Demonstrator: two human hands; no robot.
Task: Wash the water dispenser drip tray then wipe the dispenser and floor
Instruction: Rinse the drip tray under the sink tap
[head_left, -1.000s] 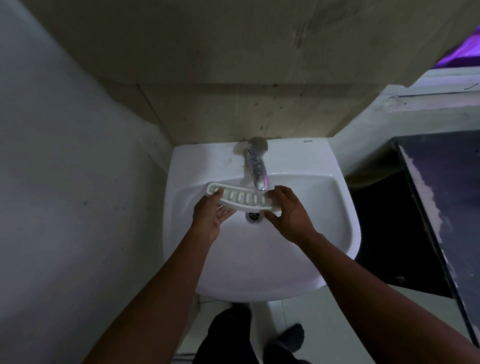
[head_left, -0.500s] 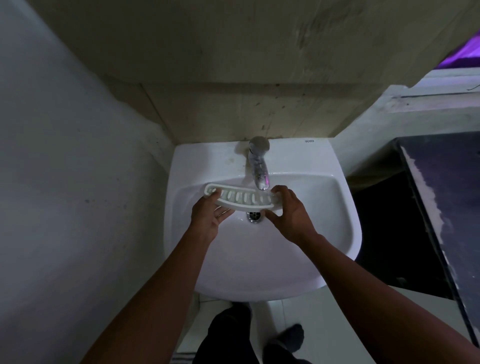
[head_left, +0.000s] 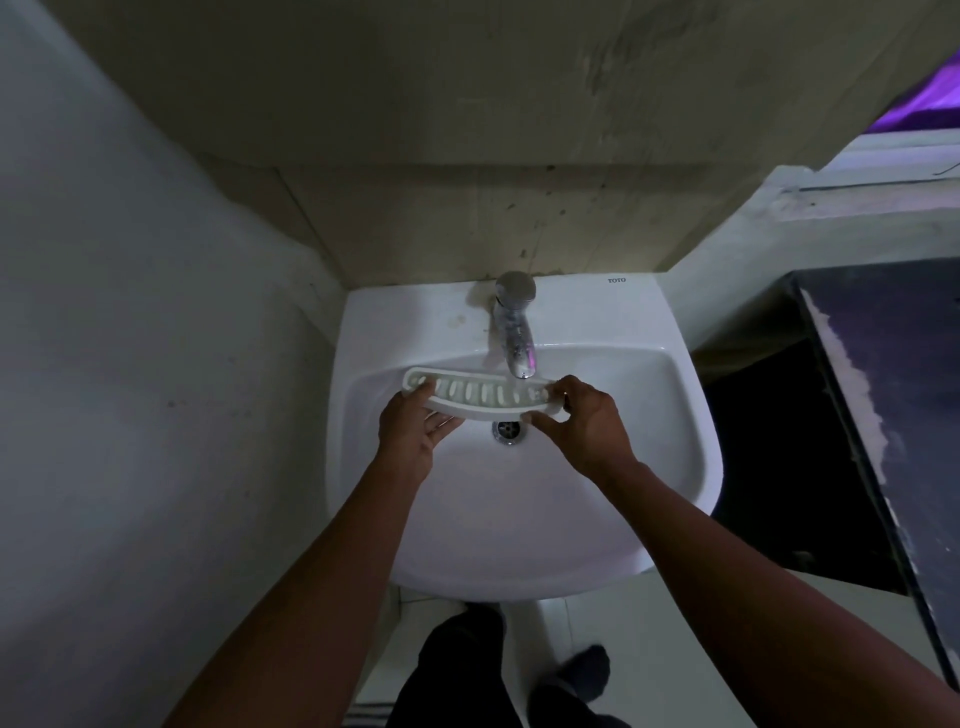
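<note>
Gripping each end of the white slotted plastic drip tray (head_left: 480, 397), the left hand (head_left: 410, 434) and right hand (head_left: 587, 423) hold it under the chrome faucet (head_left: 514, 332) over the white ceramic sink (head_left: 675, 415). Wet fingers could slip, dropping the tray against the drain.

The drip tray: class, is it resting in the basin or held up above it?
Held up. The drip tray is gripped at its ends by the left hand and right hand, under the faucet, above the drain.

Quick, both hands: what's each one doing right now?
Left hand: holding the left end of the drip tray over the sink.
Right hand: fingers pinching the tray's right end.
</note>
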